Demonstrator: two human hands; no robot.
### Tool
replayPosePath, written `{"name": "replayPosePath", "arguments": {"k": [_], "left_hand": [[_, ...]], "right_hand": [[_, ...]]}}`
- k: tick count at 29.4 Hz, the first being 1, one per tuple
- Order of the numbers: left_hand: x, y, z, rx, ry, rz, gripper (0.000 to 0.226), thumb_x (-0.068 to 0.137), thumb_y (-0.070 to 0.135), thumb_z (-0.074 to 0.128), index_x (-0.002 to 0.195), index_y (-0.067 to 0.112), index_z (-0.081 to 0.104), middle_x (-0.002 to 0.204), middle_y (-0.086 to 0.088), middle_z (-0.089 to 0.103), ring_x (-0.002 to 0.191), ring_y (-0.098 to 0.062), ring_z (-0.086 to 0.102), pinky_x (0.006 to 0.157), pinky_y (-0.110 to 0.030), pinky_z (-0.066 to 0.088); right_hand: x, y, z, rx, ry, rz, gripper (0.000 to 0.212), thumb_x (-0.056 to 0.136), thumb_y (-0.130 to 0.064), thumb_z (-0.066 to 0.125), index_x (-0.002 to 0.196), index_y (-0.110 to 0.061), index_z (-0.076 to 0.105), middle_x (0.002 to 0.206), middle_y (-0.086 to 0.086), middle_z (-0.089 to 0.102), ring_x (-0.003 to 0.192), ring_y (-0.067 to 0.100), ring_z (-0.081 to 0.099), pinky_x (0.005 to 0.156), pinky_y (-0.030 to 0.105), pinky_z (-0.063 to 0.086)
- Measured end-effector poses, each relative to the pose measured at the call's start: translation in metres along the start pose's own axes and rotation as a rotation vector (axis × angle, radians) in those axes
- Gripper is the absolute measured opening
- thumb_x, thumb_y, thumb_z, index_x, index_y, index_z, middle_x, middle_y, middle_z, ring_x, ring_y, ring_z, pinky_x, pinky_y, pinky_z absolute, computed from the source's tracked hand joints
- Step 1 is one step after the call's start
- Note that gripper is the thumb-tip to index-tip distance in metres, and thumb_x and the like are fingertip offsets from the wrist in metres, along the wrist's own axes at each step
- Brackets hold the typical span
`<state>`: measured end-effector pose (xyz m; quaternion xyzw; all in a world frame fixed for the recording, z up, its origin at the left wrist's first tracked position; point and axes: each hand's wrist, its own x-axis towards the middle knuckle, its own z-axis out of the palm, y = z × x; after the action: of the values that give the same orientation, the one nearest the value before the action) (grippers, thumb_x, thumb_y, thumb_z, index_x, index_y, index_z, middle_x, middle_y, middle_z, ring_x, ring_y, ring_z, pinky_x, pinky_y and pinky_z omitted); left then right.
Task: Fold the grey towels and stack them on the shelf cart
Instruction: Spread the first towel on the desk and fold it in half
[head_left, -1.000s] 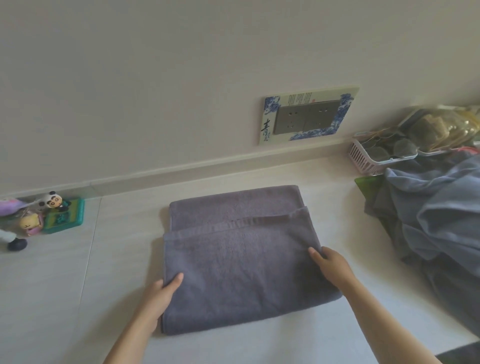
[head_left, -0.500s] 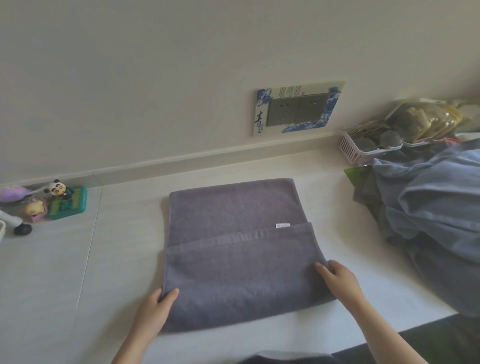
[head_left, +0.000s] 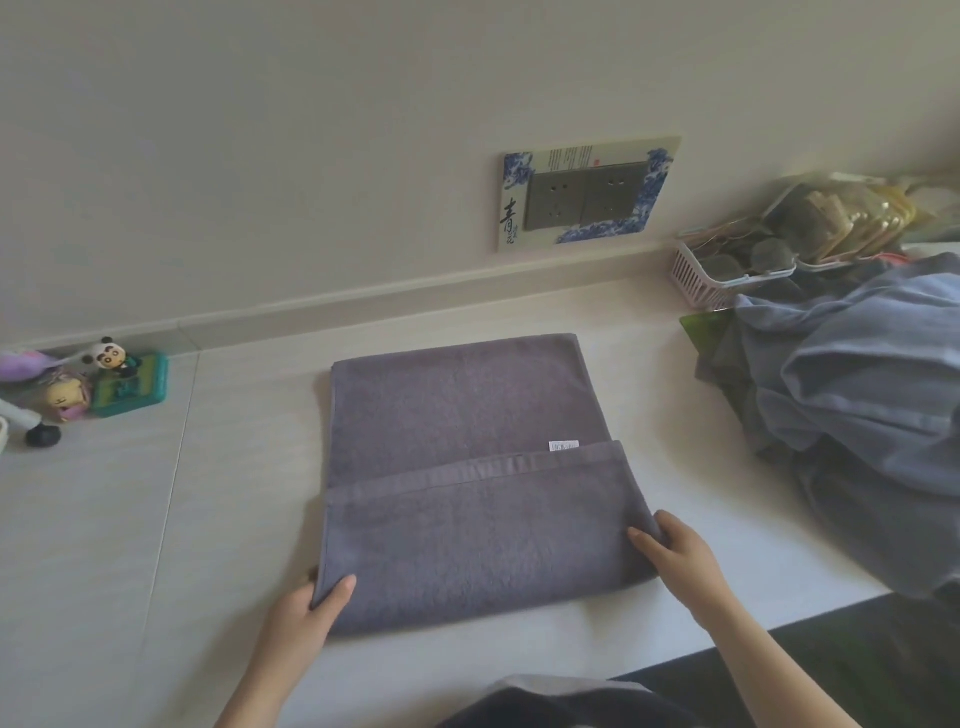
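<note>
Towel: we have one grey towel (head_left: 467, 483) flat on the desk (head_left: 156, 519), centred before us, well apart from the wall.
Fold state: we judge it partly folded; the near layer covers the near half, its hemmed edge running across the middle, the far half showing a single face.
Surface: terry pile, dull grey-purple, a small white label (head_left: 563, 446) just beyond the hem at the right; edges are nearly square, with the left side slightly stepped.
Left hand (head_left: 306, 613): we pinch the near left corner, thumb on top, fingers under the edge.
Right hand (head_left: 675, 556): we hold the right edge of the folded layer, thumb on top; how the fingers lie behind the edge we cannot tell.
Done: at least one fold, judging from the layers.
Left: we judge a further fold is due, then transfer to the shelf cart, which is not in view.
Backlog: a heap of blue-grey cloth (head_left: 857, 405) lies at the desk's right; whether it holds more towels we cannot tell.
Surroundings: pink basket (head_left: 701, 280) behind the heap, small toys (head_left: 104, 379) at far left, wall sockets (head_left: 587, 200) above.
</note>
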<state>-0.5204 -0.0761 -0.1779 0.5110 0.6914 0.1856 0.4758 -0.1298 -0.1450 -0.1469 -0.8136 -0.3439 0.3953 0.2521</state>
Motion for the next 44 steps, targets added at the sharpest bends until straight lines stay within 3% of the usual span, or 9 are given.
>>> {"name": "replayPosePath", "arguments": {"k": [6, 13, 17, 19, 21, 27, 33, 38, 44], "left_hand": [[0.007, 0.002, 0.019, 0.188, 0.15, 0.002, 0.012, 0.086, 0.021, 0.064, 0.084, 0.012, 0.057, 0.079, -0.006, 0.065, 0.078, -0.029, 0.061, 0.067, -0.036, 0.046], [0.004, -0.007, 0.033, 0.299, 0.342, 0.091, 0.038, 0.096, 0.03, 0.051, 0.068, 0.006, 0.044, 0.062, -0.017, 0.054, 0.065, -0.041, 0.057, 0.057, -0.039, 0.042], [-0.005, -0.025, 0.039, 0.457, 0.365, 0.195, 0.053, 0.095, 0.046, 0.038, 0.073, -0.001, 0.048, 0.061, -0.023, 0.052, 0.045, -0.043, 0.052, 0.038, -0.035, 0.04], [-0.004, -0.017, 0.043, 0.532, 0.472, 0.158, 0.033, 0.091, 0.026, 0.059, 0.097, -0.006, 0.053, 0.083, -0.028, 0.057, 0.063, -0.047, 0.059, 0.047, -0.043, 0.046], [0.003, -0.007, 0.043, 0.542, 0.562, 0.189, 0.047, 0.079, 0.005, 0.067, 0.122, -0.005, 0.051, 0.107, -0.029, 0.055, 0.092, -0.048, 0.056, 0.071, -0.051, 0.048], [0.015, 0.045, 0.091, 0.801, 0.191, 0.602, 0.057, 0.083, 0.036, 0.04, 0.127, 0.006, 0.059, 0.139, -0.021, 0.048, 0.128, -0.037, 0.044, 0.104, -0.051, 0.036], [0.036, 0.04, 0.102, 0.968, 0.104, 0.507, 0.067, 0.084, 0.056, 0.035, 0.142, 0.023, 0.043, 0.149, -0.011, 0.039, 0.136, -0.038, 0.035, 0.111, -0.055, 0.01], [0.042, 0.029, 0.081, 0.964, 0.165, 0.399, 0.068, 0.084, 0.057, 0.033, 0.14, 0.022, 0.046, 0.147, -0.011, 0.041, 0.135, -0.041, 0.035, 0.108, -0.063, 0.016], [0.042, 0.028, 0.078, 0.875, 0.114, 0.4, 0.067, 0.087, 0.054, 0.03, 0.141, 0.018, 0.045, 0.151, -0.013, 0.035, 0.139, -0.037, 0.029, 0.109, -0.062, 0.013]], "right_hand": [[0.001, -0.006, 0.013, -0.079, 0.081, -0.016, 0.021, 0.091, -0.024, 0.06, 0.096, -0.013, 0.043, 0.085, 0.0, 0.055, 0.073, 0.016, 0.053, 0.051, 0.018, 0.033], [0.004, 0.002, 0.031, -0.204, 0.219, -0.013, 0.032, 0.097, -0.027, 0.046, 0.071, -0.022, 0.028, 0.08, 0.005, 0.053, 0.061, 0.017, 0.046, 0.048, 0.026, 0.03], [0.004, 0.009, 0.04, -0.305, 0.233, -0.048, 0.013, 0.098, -0.022, 0.041, 0.093, -0.01, 0.041, 0.104, 0.01, 0.048, 0.068, 0.027, 0.045, 0.049, 0.027, 0.027], [0.008, 0.011, 0.044, -0.409, 0.331, -0.093, 0.023, 0.095, -0.015, 0.047, 0.115, -0.004, 0.047, 0.119, 0.015, 0.048, 0.084, 0.034, 0.052, 0.063, 0.033, 0.037], [0.012, 0.009, 0.05, -0.535, 0.421, -0.23, 0.043, 0.087, -0.008, 0.053, 0.129, -0.007, 0.046, 0.127, 0.019, 0.05, 0.109, 0.036, 0.045, 0.091, 0.04, 0.031], [0.005, -0.031, 0.111, -0.745, 0.138, -0.645, 0.047, 0.093, -0.039, 0.033, 0.132, -0.022, 0.053, 0.144, 0.01, 0.044, 0.136, 0.029, 0.03, 0.111, 0.043, 0.016], [0.031, -0.025, 0.112, -0.798, 0.071, -0.498, 0.058, 0.096, -0.055, 0.016, 0.139, -0.028, 0.043, 0.145, 0.006, 0.043, 0.134, 0.029, 0.041, 0.11, 0.042, 0.014], [0.051, -0.007, 0.073, -0.774, 0.173, -0.284, 0.07, 0.087, -0.064, 0.008, 0.15, -0.033, 0.01, 0.159, 0.0, 0.006, 0.146, 0.022, 0.001, 0.117, 0.04, -0.004], [0.054, -0.006, 0.061, -0.774, 0.165, -0.285, 0.067, 0.093, -0.056, 0.006, 0.151, -0.023, 0.008, 0.159, 0.0, 0.003, 0.146, 0.024, -0.004, 0.116, 0.039, -0.012]]}}
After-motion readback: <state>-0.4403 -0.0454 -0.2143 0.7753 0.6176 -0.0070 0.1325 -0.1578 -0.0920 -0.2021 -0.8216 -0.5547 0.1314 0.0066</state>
